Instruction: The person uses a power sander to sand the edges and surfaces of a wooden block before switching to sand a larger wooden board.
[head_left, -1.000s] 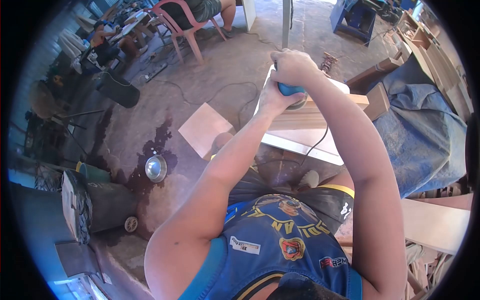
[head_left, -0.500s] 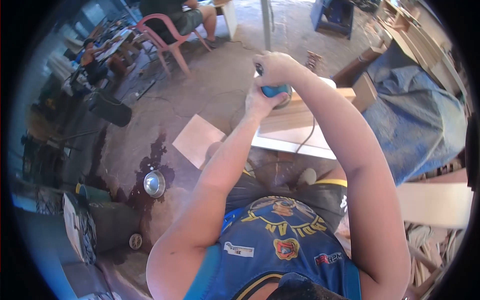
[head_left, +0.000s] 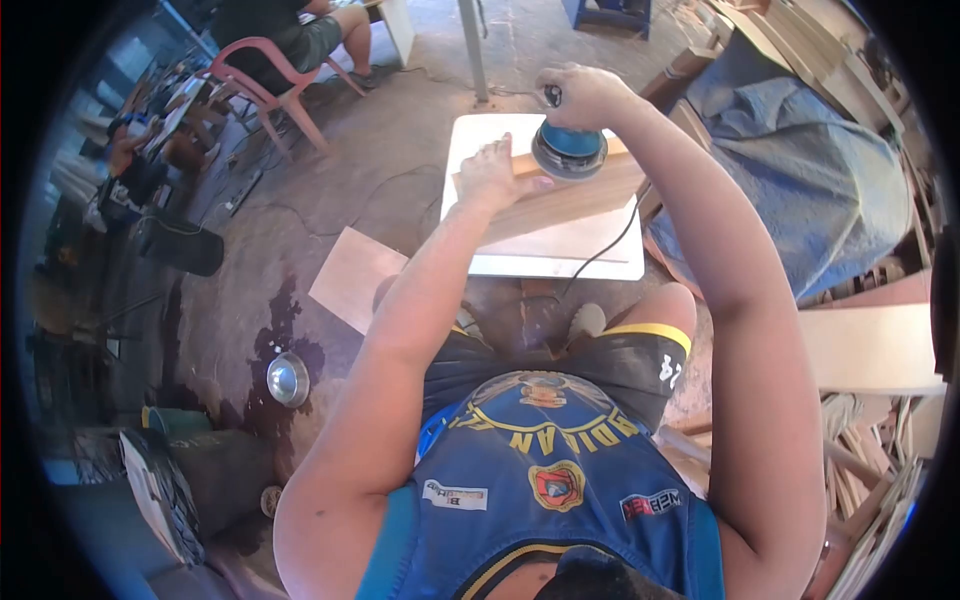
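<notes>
My right hand (head_left: 588, 97) is wrapped round the top of a blue-teal round sander (head_left: 574, 146). The sander's dark round pad rests on the upper edge of a wooden block (head_left: 565, 199). Across the left part of that same block lies my left hand (head_left: 489, 175), fingers over the far side and thumb along the near side, holding it. Under the block is a white board or tabletop (head_left: 612, 263), with a thin wooden sheet between them. A dark cord (head_left: 606, 256) hangs down over the near edge.
A square wooden panel (head_left: 357, 278) and a metal bowl (head_left: 288, 380) by a wet patch lie at left. A blue tarp (head_left: 800, 170) covers a pile at right, near wood offcuts (head_left: 865, 450). A person sits on a pink chair (head_left: 265, 75) behind; a post (head_left: 473, 50) stands ahead.
My left hand has left the sander and now lies on the wooden block. My right hand still holds the sander. The view has shifted, showing more of the white board.
</notes>
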